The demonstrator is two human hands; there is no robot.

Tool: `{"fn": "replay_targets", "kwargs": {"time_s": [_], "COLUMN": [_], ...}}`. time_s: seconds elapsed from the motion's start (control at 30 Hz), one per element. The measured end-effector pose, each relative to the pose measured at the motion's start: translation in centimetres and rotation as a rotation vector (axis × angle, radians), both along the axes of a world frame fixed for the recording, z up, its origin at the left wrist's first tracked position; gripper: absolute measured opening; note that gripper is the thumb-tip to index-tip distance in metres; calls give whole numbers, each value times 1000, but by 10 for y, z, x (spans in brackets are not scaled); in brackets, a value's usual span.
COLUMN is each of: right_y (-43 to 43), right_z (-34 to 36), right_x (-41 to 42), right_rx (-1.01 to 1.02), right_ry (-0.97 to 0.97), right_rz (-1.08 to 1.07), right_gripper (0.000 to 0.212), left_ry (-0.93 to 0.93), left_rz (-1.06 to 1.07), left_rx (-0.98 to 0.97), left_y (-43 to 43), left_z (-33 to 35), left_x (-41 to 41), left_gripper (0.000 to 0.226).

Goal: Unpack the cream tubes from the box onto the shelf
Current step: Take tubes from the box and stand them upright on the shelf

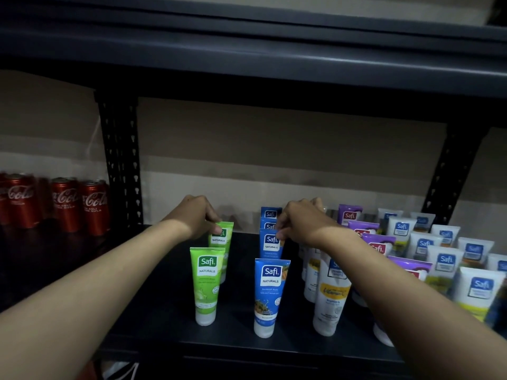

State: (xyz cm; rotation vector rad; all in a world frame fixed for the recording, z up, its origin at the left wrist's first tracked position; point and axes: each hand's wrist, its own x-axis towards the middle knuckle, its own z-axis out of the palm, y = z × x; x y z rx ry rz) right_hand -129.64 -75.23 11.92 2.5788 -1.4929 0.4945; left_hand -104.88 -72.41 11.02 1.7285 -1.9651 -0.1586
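Cream tubes stand cap-down in rows on the dark shelf [170, 319]. My left hand [196, 216] pinches the top of the rear green tube [222, 239], which stands behind another green tube [207, 283]. My right hand [300, 223] pinches the top edge of a blue tube [270, 246] in the blue row, behind the front blue tube [270, 296]. Two more blue tubes stand further back. The box is not in view.
White tubes [330, 294], purple tubes [378, 242] and white-and-blue tubes [477, 294] fill the shelf's right side. Red cola cans [65, 204] stand at the left beyond a black perforated upright [120, 165]. Another upright [450, 176] rises at the right; a shelf board hangs overhead.
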Motion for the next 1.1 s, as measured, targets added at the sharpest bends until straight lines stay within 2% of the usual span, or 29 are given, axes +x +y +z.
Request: {"fn": "replay_targets", "kwargs": {"time_s": [0.43, 0.63, 0.8, 1.0, 1.1], "right_y": [5, 15, 25, 40, 52], "right_z": [4, 12, 19, 28, 31], "right_x": [-1, -3, -3, -4, -5], "right_rx": [9, 0, -5, -13, -29], "right_ry": [30, 25, 30, 43, 25], "right_rz": [3, -7, -48, -86, -92], "right_gripper": [15, 18, 27, 28, 28], "left_ry": [-26, -1, -9, -59, -35], "left_rz": [0, 33, 41, 64, 53], "left_rx": [10, -9, -5, -52, -87], "left_y": [-5, -6, -2, 16, 33], "left_z": [-4, -4, 0, 13, 21], "left_x": [4, 6, 8, 2, -4], "left_gripper": [24, 38, 37, 31, 37]}}
